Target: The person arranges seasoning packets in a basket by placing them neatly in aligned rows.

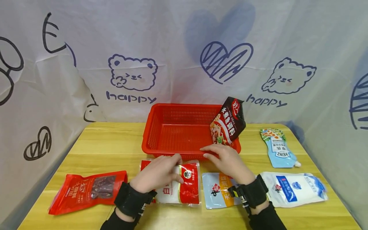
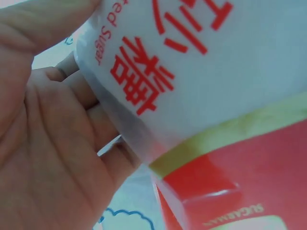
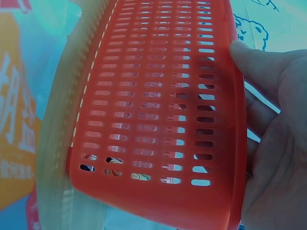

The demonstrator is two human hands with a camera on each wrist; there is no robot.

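My left hand [image 1: 159,171] holds a red-and-white bag of sugar [image 1: 189,182] by its edge, close in front of the red basket. In the left wrist view the thumb lies over the face of the sugar bag [image 2: 211,72] and the fingers go behind it. My right hand [image 1: 227,159] grips the near rim of the red plastic basket [image 1: 148,140]. The right wrist view has the thumb at the rim of the basket [image 3: 158,120], fingers partly hidden behind it. A dark pouch of fish seasoning [image 1: 228,123] leans upright in the basket's right end.
A red bag of dried food [image 1: 89,191] lies at the left. A blue-and-orange salt packet [image 1: 212,191] lies under the right wrist, with a white-and-blue bag [image 1: 296,190] beside it. Farther right lies a light-blue spouted Heinz pouch [image 1: 279,150]. A drawn-on white cloth hangs behind the table.
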